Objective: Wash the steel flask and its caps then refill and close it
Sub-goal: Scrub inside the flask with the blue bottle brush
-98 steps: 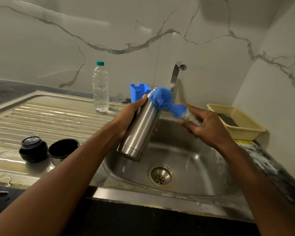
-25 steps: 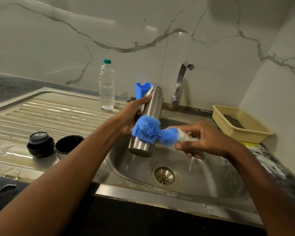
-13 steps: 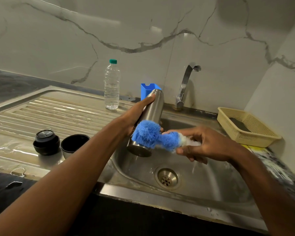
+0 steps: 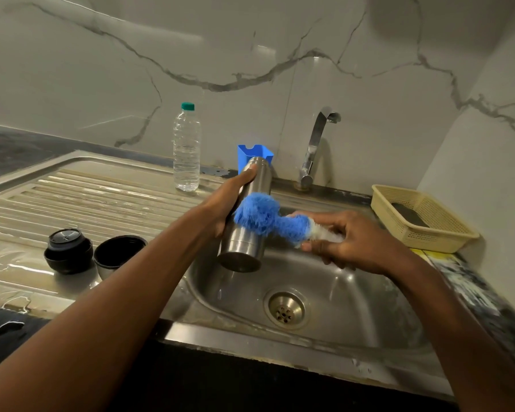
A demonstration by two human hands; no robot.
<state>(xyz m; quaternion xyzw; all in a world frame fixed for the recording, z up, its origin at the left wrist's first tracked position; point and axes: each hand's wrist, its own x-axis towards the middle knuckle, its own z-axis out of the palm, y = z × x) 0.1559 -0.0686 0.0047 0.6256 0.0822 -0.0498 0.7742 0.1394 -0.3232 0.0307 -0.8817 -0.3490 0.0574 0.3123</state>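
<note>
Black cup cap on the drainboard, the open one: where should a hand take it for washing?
Grip the black cup cap by its rim from above, thumb inside and fingers outside: it stands mouth-up, open. Come from its right or front, since the stopper cap sits close on its left.

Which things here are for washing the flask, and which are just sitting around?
For the job: steel flask, blue brush, two black caps, tap, sink, water bottle.

Just lying about: yellow basket, blue holder.
</note>
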